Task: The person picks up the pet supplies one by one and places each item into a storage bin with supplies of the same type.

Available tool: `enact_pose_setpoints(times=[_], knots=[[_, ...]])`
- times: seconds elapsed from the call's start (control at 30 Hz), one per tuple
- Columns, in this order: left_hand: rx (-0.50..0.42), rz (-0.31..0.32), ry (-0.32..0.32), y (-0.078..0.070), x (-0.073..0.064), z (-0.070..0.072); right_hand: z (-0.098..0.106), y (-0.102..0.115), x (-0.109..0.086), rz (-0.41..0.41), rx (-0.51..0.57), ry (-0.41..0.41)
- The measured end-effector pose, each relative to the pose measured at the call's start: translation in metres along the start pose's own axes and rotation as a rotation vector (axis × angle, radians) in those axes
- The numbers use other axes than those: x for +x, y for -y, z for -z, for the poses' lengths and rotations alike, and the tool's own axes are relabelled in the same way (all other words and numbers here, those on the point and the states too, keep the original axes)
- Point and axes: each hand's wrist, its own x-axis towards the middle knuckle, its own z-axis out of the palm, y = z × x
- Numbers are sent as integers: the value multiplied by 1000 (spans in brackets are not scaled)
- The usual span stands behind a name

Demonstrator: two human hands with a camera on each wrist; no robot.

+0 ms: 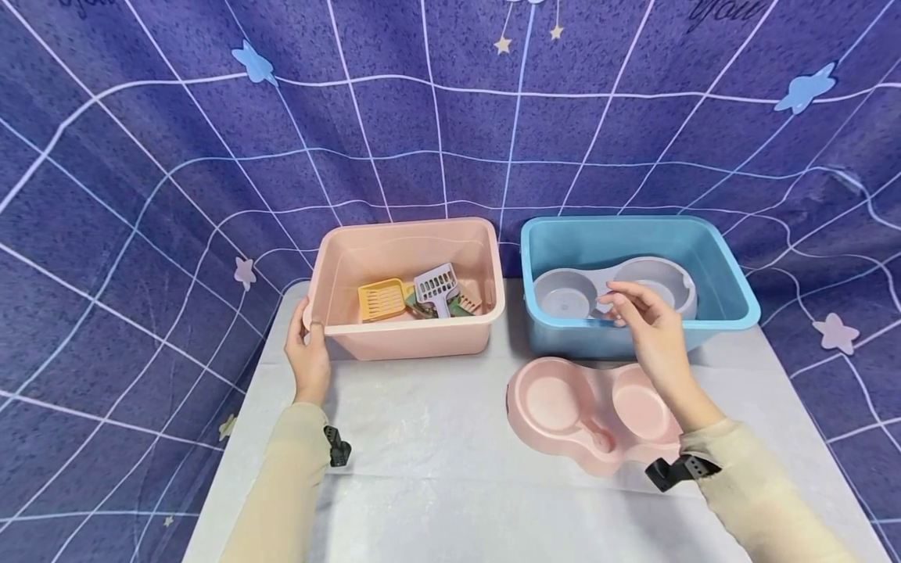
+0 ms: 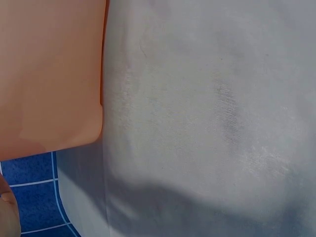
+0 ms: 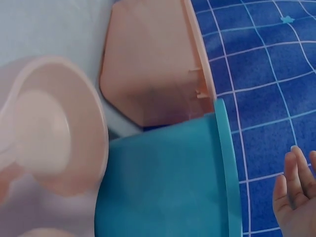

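My left hand [image 1: 308, 360] grips the left front corner of a pink plastic bin [image 1: 415, 342], thumb toward the front and fingers along the left side. Inside that bin lie a yellow slotted litter scoop [image 1: 382, 300], a pale lavender slotted scoop [image 1: 436, 283] and green pieces, partly covered. My right hand [image 1: 655, 332] hovers over the front rim of a blue bin [image 1: 598, 338], fingers loosely bent around nothing visible. A grey double pet bowl [image 1: 566, 293] sits in the blue bin, partly hidden by this hand. Only a sliver of the left hand [image 2: 7, 212] shows in the left wrist view.
A pink double pet bowl [image 1: 598, 375] lies on the pale tabletop [image 1: 422, 500] in front of the blue bin, partly under my right forearm. Behind both bins hangs a dark blue curtain [image 1: 394, 125] with grid lines and stars. A narrow gap separates the bins.
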Motion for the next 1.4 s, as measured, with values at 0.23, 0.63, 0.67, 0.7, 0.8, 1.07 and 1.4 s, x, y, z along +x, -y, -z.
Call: enact_pose_setpoints(times=[0.23,0.63,0.67,0.7,0.8,1.07,1.4], knots=[[-2,-8,3,0,1,0,16,3,-2,9,-47,-7],[-10,-13,1,0,1,0,42,-3,-3,39,-47,-41],[-9,-15,1,0,1,0,43,-4,-3,38,-28,-44],[-7,-16,1,0,1,0,45,-4,-3,37,-13,-47],[-3,-14,1,-1,2,0,50,-4,-4,33,20,-57],[-1,-1,3,-2,2,1,63,-6,-3,28,96,-95],[9,-22,-30,38,17,0,82,-6,-1,-3,102,-189]])
